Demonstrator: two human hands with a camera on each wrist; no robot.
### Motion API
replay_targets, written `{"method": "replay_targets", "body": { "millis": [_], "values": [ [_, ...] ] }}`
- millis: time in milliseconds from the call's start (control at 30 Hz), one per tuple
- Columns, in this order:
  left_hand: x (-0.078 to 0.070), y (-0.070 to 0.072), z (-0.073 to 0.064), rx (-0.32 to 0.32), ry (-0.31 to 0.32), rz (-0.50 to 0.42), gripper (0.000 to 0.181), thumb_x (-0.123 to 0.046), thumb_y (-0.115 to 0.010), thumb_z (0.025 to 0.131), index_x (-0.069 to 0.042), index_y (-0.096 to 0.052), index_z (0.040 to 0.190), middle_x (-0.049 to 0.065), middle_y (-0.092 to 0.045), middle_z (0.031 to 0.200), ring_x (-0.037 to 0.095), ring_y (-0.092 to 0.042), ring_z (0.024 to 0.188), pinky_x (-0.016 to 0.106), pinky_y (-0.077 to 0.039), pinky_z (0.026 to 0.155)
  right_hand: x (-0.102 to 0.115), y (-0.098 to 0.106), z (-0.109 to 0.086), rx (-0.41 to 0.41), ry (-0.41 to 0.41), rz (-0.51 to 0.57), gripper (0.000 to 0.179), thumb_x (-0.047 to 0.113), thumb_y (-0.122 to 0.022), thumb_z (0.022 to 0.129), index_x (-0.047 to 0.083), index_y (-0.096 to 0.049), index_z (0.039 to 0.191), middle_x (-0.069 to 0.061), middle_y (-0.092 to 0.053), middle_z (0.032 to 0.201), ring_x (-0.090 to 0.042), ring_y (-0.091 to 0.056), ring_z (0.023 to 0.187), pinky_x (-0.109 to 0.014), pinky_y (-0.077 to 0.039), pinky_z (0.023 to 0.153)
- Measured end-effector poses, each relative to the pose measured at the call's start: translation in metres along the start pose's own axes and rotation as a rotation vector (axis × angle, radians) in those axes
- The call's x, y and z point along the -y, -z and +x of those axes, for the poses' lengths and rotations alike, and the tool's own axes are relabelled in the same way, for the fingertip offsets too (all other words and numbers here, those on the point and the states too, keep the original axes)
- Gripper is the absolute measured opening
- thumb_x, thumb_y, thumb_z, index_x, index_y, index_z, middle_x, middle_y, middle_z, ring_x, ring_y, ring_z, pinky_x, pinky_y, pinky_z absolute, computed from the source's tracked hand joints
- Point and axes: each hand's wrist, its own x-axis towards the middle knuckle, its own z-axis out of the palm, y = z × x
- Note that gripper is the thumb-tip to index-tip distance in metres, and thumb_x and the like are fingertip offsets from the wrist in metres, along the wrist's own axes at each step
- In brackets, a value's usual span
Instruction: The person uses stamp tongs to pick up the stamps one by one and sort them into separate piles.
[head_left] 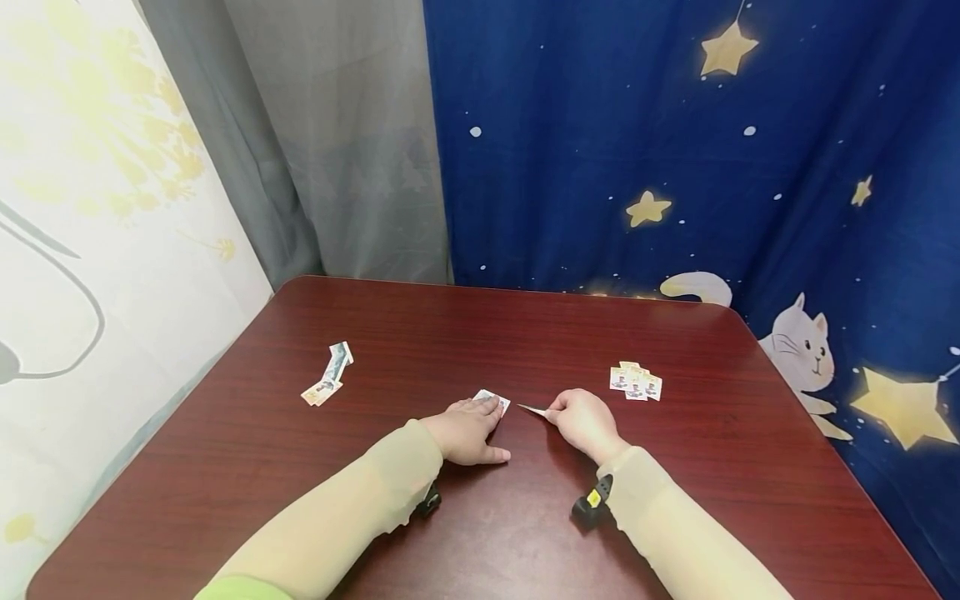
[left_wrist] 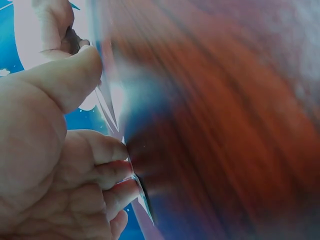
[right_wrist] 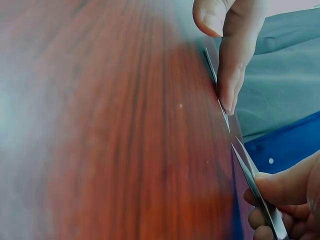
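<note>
My left hand (head_left: 468,429) lies palm down with fingers stretched, its fingertips pressing on a small printed card (head_left: 492,400) on the table. Part of that card is hidden under the fingers. To its right, my right hand (head_left: 585,421) pinches another card (head_left: 534,410) between thumb and fingers, seen nearly edge-on. In the right wrist view, the right thumb (right_wrist: 282,187) lies against the pinched card (right_wrist: 250,175), where two thin edges spread apart at the tip. The left wrist view shows the left fingertips (left_wrist: 122,192) on the edge of the pressed card.
A small fan of overlapping cards (head_left: 636,382) lies at the right on the dark red table (head_left: 480,333). Toward the left edge, several more cards (head_left: 327,375) form a slanting line. A blue starry curtain (head_left: 570,167) and a grey one stand behind the table.
</note>
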Motion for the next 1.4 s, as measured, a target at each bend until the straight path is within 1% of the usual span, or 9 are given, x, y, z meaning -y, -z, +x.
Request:
{"method": "replay_targets", "body": {
  "millis": [200, 567, 700, 933, 1167, 1400],
  "values": [
    [0.000, 0.001, 0.000, -0.009, -0.009, -0.017, 0.081, -0.057, -0.052, 0.093, -0.002, -0.033, 0.149, 0.013, -0.024, 0.157, 0.023, -0.021, 0.145, 0.040, -0.019, 0.116, 0.005, -0.004, 0.001, 0.008, 0.007, 0.008, 0.013, 0.025, -0.070, 0.083, 0.020, -0.073, 0.071, 0.009, -0.063, 0.070, -0.012, -0.055, 0.065, -0.034, -0.046, 0.065],
    [0.001, 0.000, 0.000, -0.020, -0.020, -0.019, 0.081, -0.057, -0.052, 0.093, -0.001, -0.033, 0.148, 0.014, -0.025, 0.156, 0.023, -0.021, 0.145, 0.039, -0.020, 0.115, 0.016, -0.012, 0.003, 0.005, -0.002, 0.047, 0.012, 0.022, -0.071, 0.082, 0.018, -0.072, 0.071, 0.007, -0.064, 0.071, -0.013, -0.057, 0.069, -0.034, -0.046, 0.065],
    [0.001, 0.000, 0.000, -0.022, -0.025, -0.025, 0.081, -0.056, -0.053, 0.093, -0.001, -0.033, 0.148, 0.014, -0.025, 0.156, 0.023, -0.021, 0.145, 0.040, -0.020, 0.115, 0.016, -0.015, 0.004, 0.000, -0.020, 0.060, 0.012, 0.021, -0.070, 0.083, 0.018, -0.071, 0.072, 0.006, -0.064, 0.072, -0.013, -0.056, 0.069, -0.034, -0.045, 0.065],
    [0.003, 0.001, -0.003, -0.021, -0.025, -0.040, 0.080, -0.055, -0.054, 0.093, -0.001, -0.033, 0.149, 0.014, -0.025, 0.156, 0.023, -0.021, 0.144, 0.040, -0.020, 0.116, 0.014, -0.017, 0.004, -0.003, -0.012, 0.057, 0.013, 0.020, -0.070, 0.084, 0.017, -0.070, 0.071, 0.006, -0.062, 0.071, -0.013, -0.054, 0.066, -0.033, -0.045, 0.064],
    [0.014, 0.000, -0.007, -0.025, -0.001, -0.038, 0.080, -0.055, -0.054, 0.093, 0.000, -0.035, 0.148, 0.014, -0.025, 0.157, 0.023, -0.021, 0.144, 0.039, -0.019, 0.116, 0.008, -0.013, 0.003, -0.008, -0.013, 0.045, 0.013, 0.020, -0.069, 0.084, 0.017, -0.070, 0.072, 0.005, -0.062, 0.072, -0.014, -0.054, 0.068, -0.034, -0.045, 0.066],
    [0.029, 0.001, -0.015, -0.021, 0.015, -0.057, 0.078, -0.051, -0.055, 0.094, 0.001, -0.034, 0.148, 0.017, -0.024, 0.156, 0.026, -0.020, 0.145, 0.045, -0.017, 0.116, 0.001, -0.008, 0.002, -0.001, -0.028, 0.049, 0.013, 0.019, -0.069, 0.084, 0.017, -0.070, 0.072, 0.005, -0.061, 0.070, -0.014, -0.053, 0.066, -0.034, -0.044, 0.066]
  ]
}}
